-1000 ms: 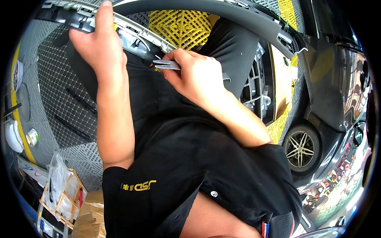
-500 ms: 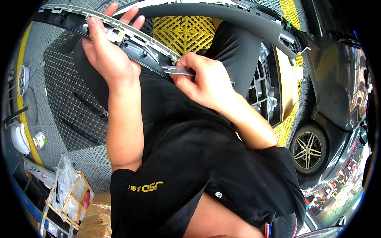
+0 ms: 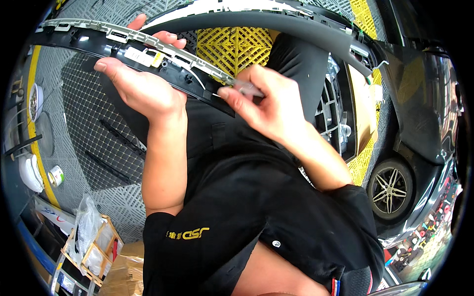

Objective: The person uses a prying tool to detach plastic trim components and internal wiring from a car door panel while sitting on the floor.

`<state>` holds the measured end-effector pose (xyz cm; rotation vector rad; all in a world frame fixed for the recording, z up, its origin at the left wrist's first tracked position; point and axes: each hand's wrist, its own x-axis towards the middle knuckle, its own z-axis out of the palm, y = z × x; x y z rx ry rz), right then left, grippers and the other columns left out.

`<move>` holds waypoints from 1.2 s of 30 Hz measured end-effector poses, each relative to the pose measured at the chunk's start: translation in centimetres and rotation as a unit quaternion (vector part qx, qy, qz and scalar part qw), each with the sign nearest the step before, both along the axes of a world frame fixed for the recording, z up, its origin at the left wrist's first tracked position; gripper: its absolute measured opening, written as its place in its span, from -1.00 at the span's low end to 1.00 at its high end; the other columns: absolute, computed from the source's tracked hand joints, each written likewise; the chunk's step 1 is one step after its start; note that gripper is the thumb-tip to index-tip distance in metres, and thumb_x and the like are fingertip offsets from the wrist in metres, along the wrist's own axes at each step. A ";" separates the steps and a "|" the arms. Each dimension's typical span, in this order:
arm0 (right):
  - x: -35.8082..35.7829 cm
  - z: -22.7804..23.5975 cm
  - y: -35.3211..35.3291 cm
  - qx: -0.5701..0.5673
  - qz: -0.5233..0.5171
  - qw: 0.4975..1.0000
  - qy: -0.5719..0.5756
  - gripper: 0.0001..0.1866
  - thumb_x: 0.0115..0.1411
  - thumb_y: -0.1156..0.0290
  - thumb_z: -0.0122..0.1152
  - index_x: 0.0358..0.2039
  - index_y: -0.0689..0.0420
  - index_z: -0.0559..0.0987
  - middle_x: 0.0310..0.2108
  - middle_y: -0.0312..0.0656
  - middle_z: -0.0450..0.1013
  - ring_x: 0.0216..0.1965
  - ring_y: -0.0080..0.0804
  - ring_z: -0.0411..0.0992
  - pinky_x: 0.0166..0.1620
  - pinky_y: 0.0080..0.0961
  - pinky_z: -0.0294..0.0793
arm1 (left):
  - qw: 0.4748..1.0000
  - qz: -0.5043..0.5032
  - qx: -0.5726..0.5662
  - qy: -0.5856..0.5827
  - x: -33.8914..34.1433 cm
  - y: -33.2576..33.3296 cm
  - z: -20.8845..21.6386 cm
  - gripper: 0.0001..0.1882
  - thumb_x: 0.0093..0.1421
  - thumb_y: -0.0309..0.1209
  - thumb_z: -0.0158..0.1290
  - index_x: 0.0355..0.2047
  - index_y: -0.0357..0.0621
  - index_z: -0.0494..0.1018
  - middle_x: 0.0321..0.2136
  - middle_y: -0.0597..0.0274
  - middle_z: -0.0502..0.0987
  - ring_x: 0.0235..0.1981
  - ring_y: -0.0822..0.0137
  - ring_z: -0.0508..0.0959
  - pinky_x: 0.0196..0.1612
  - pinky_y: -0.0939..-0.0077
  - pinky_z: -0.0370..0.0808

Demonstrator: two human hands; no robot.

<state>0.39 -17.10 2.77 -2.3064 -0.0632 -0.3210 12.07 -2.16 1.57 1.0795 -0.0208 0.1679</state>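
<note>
A long black car trim strip (image 3: pixel 94 44) with a pale clipped edge slants across my lap, from the upper left down to its pointed end near the middle. My left hand (image 3: pixel 148 96) cradles it from below, fingers showing past the far edge and thumb lifted off the near side. By the strip's near end, my right hand (image 3: pixel 274 98) pinches a small grey tool (image 3: pixel 249 90), smeared by motion; it had two prongs a moment ago. A thin pale wire (image 3: pixel 199 78) runs along the strip beside a white label (image 3: pixel 139 56).
Beyond my knees lies a large dark curved car part (image 3: pixel 247 20). A black car with its wheel (image 3: pixel 390 190) stands at the right. Black netting (image 3: pixel 94 108) covers floor tiles at the left. A white tin (image 3: pixel 56 175) and a wooden crate (image 3: pixel 94 249) are lower left.
My left thumb has come off the strip and spread away. The strip's near end has shifted slightly right and down. My right hand has moved a little right with the tool, now blurred.
</note>
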 end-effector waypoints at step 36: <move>-6.5 -3.2 1.9 0.415 0.050 0.904 -0.089 -0.82 0.38 0.54 0.14 -0.16 0.23 0.30 -0.36 -0.06 0.54 -0.45 -0.63 0.42 -0.35 -0.65 0.46 | 0.996 -0.030 0.049 0.062 -1.8 -0.5 0.1 -0.56 0.54 -0.26 -0.31 0.00 -0.46 0.40 -0.39 -0.05 0.53 -0.41 0.19 0.59 -0.27 0.29 0.67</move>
